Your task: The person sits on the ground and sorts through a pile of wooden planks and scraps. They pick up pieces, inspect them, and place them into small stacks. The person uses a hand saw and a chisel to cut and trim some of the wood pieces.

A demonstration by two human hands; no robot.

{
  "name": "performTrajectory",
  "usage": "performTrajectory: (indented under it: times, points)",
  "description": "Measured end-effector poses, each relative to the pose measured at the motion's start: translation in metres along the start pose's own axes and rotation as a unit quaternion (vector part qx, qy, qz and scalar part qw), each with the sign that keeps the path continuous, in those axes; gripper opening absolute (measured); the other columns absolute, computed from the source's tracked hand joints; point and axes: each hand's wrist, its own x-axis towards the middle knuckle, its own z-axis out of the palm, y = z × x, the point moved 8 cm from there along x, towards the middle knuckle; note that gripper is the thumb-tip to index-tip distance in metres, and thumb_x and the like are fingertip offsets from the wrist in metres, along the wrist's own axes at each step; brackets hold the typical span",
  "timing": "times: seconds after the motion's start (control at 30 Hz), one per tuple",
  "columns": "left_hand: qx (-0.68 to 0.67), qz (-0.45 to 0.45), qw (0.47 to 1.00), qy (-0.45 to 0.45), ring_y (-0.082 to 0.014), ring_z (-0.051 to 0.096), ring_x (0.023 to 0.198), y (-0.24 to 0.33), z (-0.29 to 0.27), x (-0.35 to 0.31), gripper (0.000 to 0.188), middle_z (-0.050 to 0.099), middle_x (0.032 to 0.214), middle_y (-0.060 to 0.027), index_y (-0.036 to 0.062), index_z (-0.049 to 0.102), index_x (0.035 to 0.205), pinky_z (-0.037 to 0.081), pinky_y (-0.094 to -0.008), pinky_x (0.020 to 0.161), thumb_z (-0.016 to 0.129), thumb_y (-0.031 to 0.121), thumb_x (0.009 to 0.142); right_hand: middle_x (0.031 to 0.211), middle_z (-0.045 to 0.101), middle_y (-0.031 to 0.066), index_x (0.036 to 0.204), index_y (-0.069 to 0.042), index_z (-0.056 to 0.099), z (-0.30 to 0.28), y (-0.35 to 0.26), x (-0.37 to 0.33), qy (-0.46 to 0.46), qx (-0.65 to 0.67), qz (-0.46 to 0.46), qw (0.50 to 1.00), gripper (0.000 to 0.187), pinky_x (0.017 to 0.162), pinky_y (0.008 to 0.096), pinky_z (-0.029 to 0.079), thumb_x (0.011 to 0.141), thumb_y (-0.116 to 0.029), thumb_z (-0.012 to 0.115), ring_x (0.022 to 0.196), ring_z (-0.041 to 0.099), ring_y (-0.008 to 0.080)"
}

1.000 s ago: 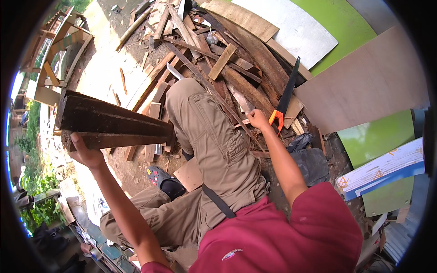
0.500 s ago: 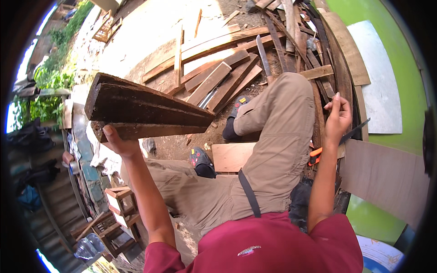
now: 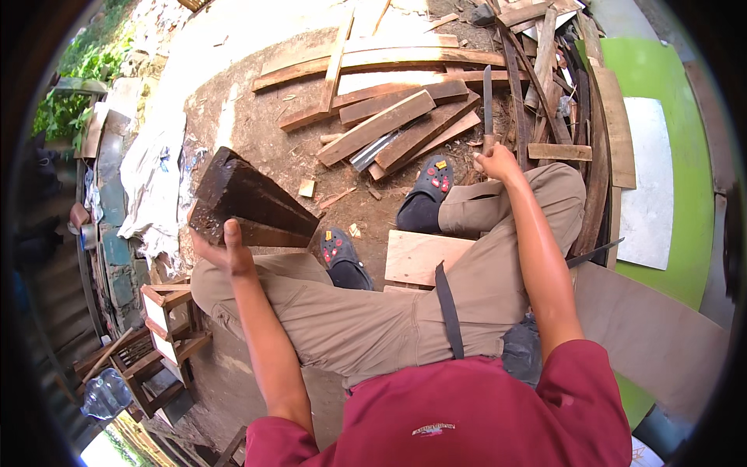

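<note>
My left hand supports the near end of a thick, dark brown grooved wooden beam at the left, its thumb showing and its fingers partly hidden beneath. The beam's far end points toward my shoes. Beyond my right knee, my right hand is closed round the wooden handle of a large machete. Its long blade points away from me, beside the heap of planks. A pale wooden board lies between my legs.
Loose planks lie on the dirt ground ahead, and a pile of timber stands at the far right. Another dark blade juts out beside my right thigh. At the left are a small wooden frame and white cloth.
My right hand has moved forward and left from beside my right knee and taken hold of the machete's handle. The beam in my left hand has come lower and turned.
</note>
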Motion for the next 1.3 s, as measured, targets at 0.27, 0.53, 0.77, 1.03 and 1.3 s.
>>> performTrajectory:
  times: [0.27, 0.53, 0.77, 1.03, 1.3]
  points:
    - [0.095, -0.018, 0.995, -0.014, -0.0171, 0.058, 0.096, -0.034, -0.019, -0.011, 0.07, 0.06, 0.107, -0.0061, -0.0016, 0.056, 0.124, 0.048, -0.0319, 0.088, 0.082, 0.048, 0.082, 0.095, 0.072, 0.0272, 0.093, 0.003, 0.073, 0.088, -0.105, 0.016, 0.029, 0.074, -0.11, 0.991, 0.032, 0.086, 0.0486, 0.054, 0.091, -0.029, 0.07, 0.096, 0.07, 0.0435]
    - [0.032, -0.078, 0.992, 0.092, -0.0182, 0.055, 0.102, -0.053, -0.06, -0.014, 0.077, 0.057, 0.116, -0.0087, -0.0028, 0.05, 0.13, 0.046, -0.0328, 0.09, 0.079, 0.05, 0.083, 0.107, 0.069, 0.0287, 0.108, 0.004, 0.066, 0.212, -0.272, 0.03, -0.088, 0.073, -0.267, 0.957, 0.033, 0.091, 0.0486, 0.052, 0.092, -0.025, 0.069, 0.105, 0.066, 0.0428]
    - [0.103, -0.113, 0.984, 0.091, -0.0229, 0.057, 0.108, -0.065, -0.032, 0.015, 0.095, 0.057, 0.115, -0.012, -0.0056, 0.052, 0.125, 0.046, -0.0371, 0.095, 0.078, 0.07, 0.074, 0.115, 0.062, 0.0245, 0.114, 0.002, 0.058, 0.293, -0.349, 0.12, -0.073, -0.076, -0.355, 0.929, 0.034, 0.094, 0.0497, 0.053, 0.092, -0.023, 0.067, 0.112, 0.062, 0.0423]
    - [0.1, -0.176, 0.974, 0.1, -0.0265, 0.058, 0.109, -0.091, -0.029, 0.045, 0.099, 0.057, 0.116, -0.0151, -0.0046, 0.051, 0.123, 0.046, -0.0403, 0.096, 0.08, 0.073, 0.07, 0.118, 0.062, 0.0222, 0.116, 0.002, 0.059, 0.353, -0.354, 0.155, -0.159, -0.256, -0.377, 0.876, 0.034, 0.096, 0.0506, 0.051, 0.093, -0.022, 0.066, 0.117, 0.06, 0.0396]
    - [-0.039, -0.185, 0.979, 0.076, -0.0178, 0.056, 0.103, -0.093, -0.015, 0.06, 0.081, 0.054, 0.114, -0.008, 0.0002, 0.046, 0.127, 0.048, -0.0339, 0.089, 0.089, 0.046, 0.076, 0.1, 0.059, 0.0263, 0.111, 0.003, 0.048, 0.21, -0.378, 0.123, -0.147, -0.04, -0.58, 0.8, 0.026, 0.086, 0.0482, 0.05, 0.096, -0.012, 0.063, 0.097, 0.06, 0.0433]
